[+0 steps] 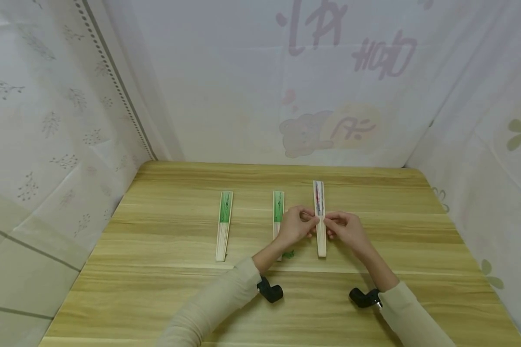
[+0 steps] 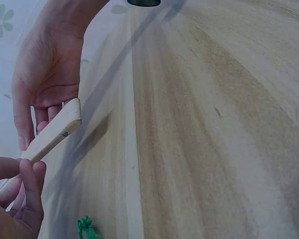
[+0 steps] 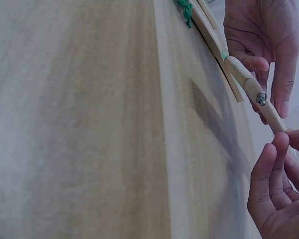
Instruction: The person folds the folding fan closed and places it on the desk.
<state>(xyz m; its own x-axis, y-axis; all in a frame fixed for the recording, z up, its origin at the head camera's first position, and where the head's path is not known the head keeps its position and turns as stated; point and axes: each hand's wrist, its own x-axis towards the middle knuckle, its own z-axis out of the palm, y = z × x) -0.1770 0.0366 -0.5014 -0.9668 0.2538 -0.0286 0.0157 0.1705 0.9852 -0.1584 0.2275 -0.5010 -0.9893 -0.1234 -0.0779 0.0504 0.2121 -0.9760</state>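
Note:
A folded hand fan (image 1: 320,236) with a white, red and blue printed panel is held above the table between both hands. My left hand (image 1: 292,225) pinches its left edge near the middle, thumb on top. On the opposite edge my right hand (image 1: 350,232) pinches it the same way. The fan's riveted wooden end (image 2: 65,127) points toward me in the left wrist view. In the right wrist view, the fingers of my right hand (image 3: 279,191) meet the fan's ribs (image 3: 271,117) just past the rivet. The fan is closed.
A closed green fan (image 1: 278,205) lies beside my left hand, its lower part partly hidden by that forearm. Another green fan (image 1: 225,212) lies farther left. A green tassel (image 1: 288,254) rests by the middle fan. Patterned cloth (image 1: 226,96) hangs behind the wooden table (image 1: 165,289).

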